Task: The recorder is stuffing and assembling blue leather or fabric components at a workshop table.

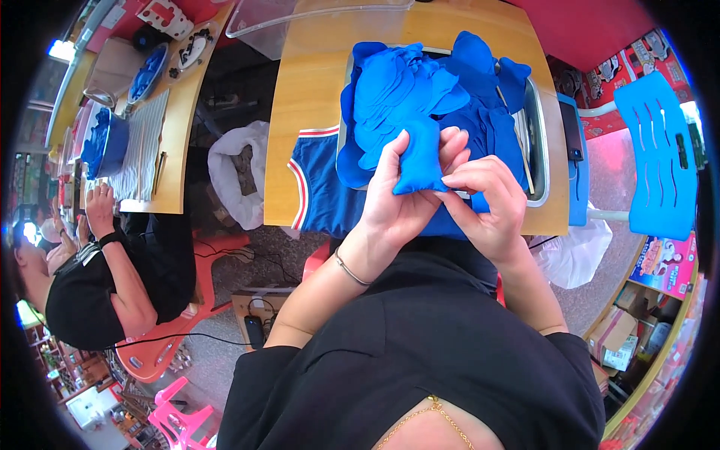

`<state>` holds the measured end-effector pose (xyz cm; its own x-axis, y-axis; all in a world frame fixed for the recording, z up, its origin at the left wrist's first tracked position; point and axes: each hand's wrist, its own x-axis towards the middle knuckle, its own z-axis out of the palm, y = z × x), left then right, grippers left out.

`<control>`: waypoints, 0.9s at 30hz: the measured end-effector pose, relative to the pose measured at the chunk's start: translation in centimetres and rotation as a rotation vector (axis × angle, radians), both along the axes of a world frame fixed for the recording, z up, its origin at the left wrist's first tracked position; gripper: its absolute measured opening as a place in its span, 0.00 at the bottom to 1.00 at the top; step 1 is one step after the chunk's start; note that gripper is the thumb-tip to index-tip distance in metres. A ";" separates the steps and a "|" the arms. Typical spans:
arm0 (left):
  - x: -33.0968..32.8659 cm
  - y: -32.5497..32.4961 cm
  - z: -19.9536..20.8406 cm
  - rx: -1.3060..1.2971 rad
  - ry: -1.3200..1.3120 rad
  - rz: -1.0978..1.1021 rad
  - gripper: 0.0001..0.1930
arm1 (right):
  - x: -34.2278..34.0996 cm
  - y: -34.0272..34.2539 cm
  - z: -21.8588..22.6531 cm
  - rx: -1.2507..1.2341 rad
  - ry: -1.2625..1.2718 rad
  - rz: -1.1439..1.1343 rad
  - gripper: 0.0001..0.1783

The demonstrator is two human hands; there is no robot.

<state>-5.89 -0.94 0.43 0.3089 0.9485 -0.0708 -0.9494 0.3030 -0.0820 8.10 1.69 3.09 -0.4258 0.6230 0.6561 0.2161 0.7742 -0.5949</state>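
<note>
A small blue fabric piece (420, 154), puffed like a little stuffed cushion, lies across the palm and fingers of my left hand (390, 217), with the thumb along its left side. The thumb and index finger of my right hand (491, 206) pinch its lower right corner. Whether a needle or thread is between those fingertips is too small to tell. Just beyond both hands, a heap of flat blue fabric pieces (397, 86) fills a metal tray (543, 169). Thin wooden sticks (523, 154) rest at the tray's right side.
A blue garment with red-and-white trim (322, 184) lies on the wooden table (300, 82), partly beneath the tray. At left, another person (112, 277) sits by a second table with a blue bowl (112, 150). A white sack (240, 172) stands between the tables; a blue chair (660, 157) is at right.
</note>
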 end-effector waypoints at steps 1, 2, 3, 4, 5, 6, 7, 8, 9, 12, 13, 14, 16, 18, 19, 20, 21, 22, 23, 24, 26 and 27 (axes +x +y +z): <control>0.0 -0.1 -0.2 0.038 0.162 0.026 0.27 | 0.0 0.0 0.0 -0.007 0.003 0.000 0.14; -0.1 -0.3 -0.6 0.038 0.165 0.020 0.27 | 0.1 0.0 0.1 -0.008 0.007 -0.006 0.14; -0.5 -0.6 -1.2 0.062 0.350 0.059 0.25 | 0.3 0.1 0.3 -0.036 0.003 -0.006 0.14; -0.7 -1.0 -1.4 0.087 0.535 0.097 0.24 | 0.5 0.2 0.6 -0.065 -0.001 -0.006 0.13; -0.3 -1.5 0.0 -0.012 0.612 0.144 0.22 | 0.7 0.3 0.8 -0.067 0.002 -0.013 0.13; -0.4 -1.5 -0.1 -0.012 0.615 0.136 0.22 | 0.9 0.5 1.0 -0.075 0.006 0.009 0.13; -0.7 -1.6 -0.3 0.057 0.583 0.095 0.22 | 1.0 0.6 1.1 -0.082 0.011 0.030 0.13; -0.9 -1.7 -0.4 0.126 0.551 0.056 0.22 | 0.9 0.5 1.2 -0.083 0.016 0.027 0.13; -1.0 -1.7 -0.4 0.126 0.555 0.052 0.22 | 0.8 0.4 1.3 -0.125 0.041 0.050 0.12; -1.0 -1.8 -0.5 0.127 0.519 0.043 0.23 | 0.8 0.2 1.2 -0.192 0.078 0.072 0.11; -0.9 -1.9 -0.9 0.137 0.504 0.058 0.20 | 0.8 0.2 1.1 -0.216 0.085 0.071 0.11; -0.8 -1.9 -1.1 0.148 0.488 0.071 0.18 | 0.8 0.1 1.1 -0.217 0.087 0.070 0.11; -0.5 -1.9 -1.2 0.106 0.493 0.082 0.16 | 0.8 0.1 1.2 -0.240 0.085 0.068 0.10; -0.3 -2.0 -1.2 0.063 0.498 0.089 0.14 | 0.7 0.0 1.2 -0.259 0.077 0.056 0.10; -0.3 -2.0 -1.1 0.039 0.482 0.084 0.12 | 0.7 0.0 1.2 -0.277 0.067 0.046 0.09; -0.3 -2.0 -1.1 0.015 0.467 0.079 0.10 | 0.7 -0.1 1.3 -0.279 0.069 0.044 0.09; -0.3 -1.9 -1.0 0.014 0.468 0.077 0.10 | 0.6 -0.2 1.3 -0.311 0.078 0.027 0.09; -0.2 -1.9 -1.0 0.005 0.461 0.067 0.10 | 0.7 -0.2 1.3 -0.343 0.086 0.010 0.08; -0.3 -1.9 -1.0 -0.005 0.455 0.058 0.09 | 0.7 -0.2 1.3 -0.344 0.089 0.009 0.08; -0.3 -1.9 -1.0 -0.005 0.458 0.057 0.09 | 0.7 -0.2 1.2 -0.354 0.077 0.002 0.08; -0.3 -1.8 -1.2 0.012 0.429 0.051 0.09 | 0.7 -0.2 1.1 -0.367 0.067 -0.008 0.07; -0.3 -1.8 -1.2 0.010 0.431 0.049 0.09 | 0.7 -0.3 1.1 -0.379 0.068 -0.004 0.07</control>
<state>-6.16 -2.75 -0.81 0.2081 0.9625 -0.1739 -0.9096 0.2558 0.3275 8.77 1.42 4.19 -0.3863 0.8284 0.4055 0.1685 0.4956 -0.8520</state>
